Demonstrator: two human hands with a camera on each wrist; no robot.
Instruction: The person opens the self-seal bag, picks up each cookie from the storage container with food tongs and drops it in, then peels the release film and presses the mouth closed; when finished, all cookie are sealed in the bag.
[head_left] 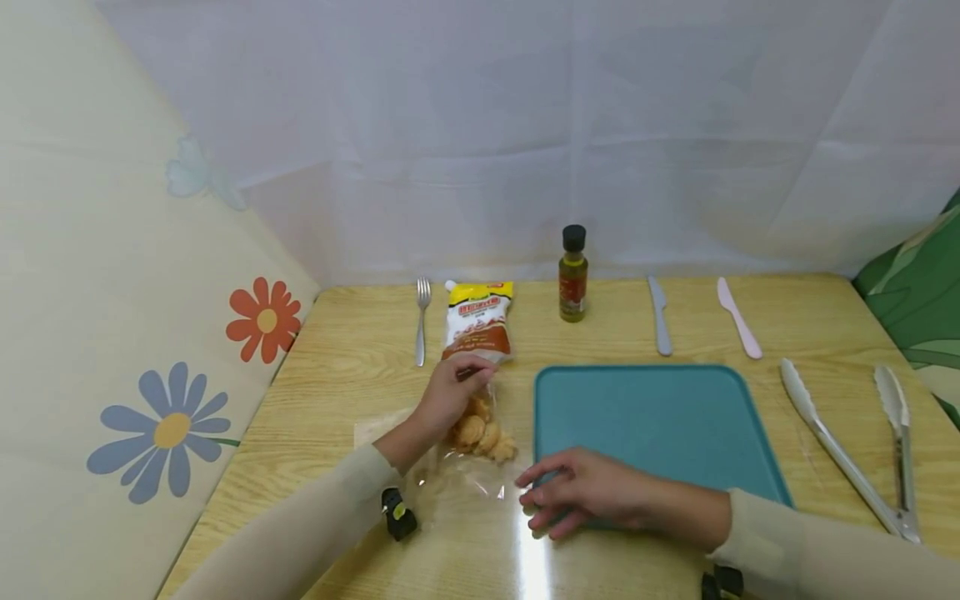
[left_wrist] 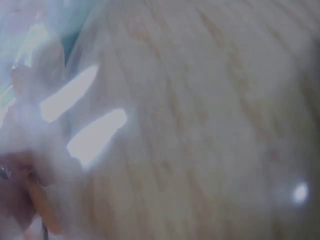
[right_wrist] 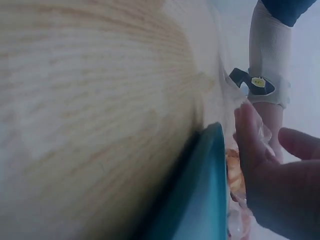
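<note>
A clear plastic bag [head_left: 457, 479] holding golden-brown pieces of food [head_left: 487, 435] lies left of a teal tray [head_left: 645, 417]. My left hand [head_left: 446, 400] reaches over it and pinches the plastic near the pieces, its fingertips close to a white, yellow and brown packet [head_left: 480, 321]. Shiny film blurs most of the left wrist view. Over the tray's near left corner hovers my right hand [head_left: 585, 492], fingers loosely spread and holding nothing. In the right wrist view the right hand [right_wrist: 280, 175] appears beside the tray's rim, with the food pieces [right_wrist: 233, 170] partly behind it.
A fork [head_left: 422, 321] lies left of the packet. At the back stands a dark-capped bottle [head_left: 573, 275]. Grey [head_left: 660, 317] and pink [head_left: 738, 318] knives lie behind the tray, and metal tongs [head_left: 840, 454] rest spread at the right. A cloth wall borders the table's back.
</note>
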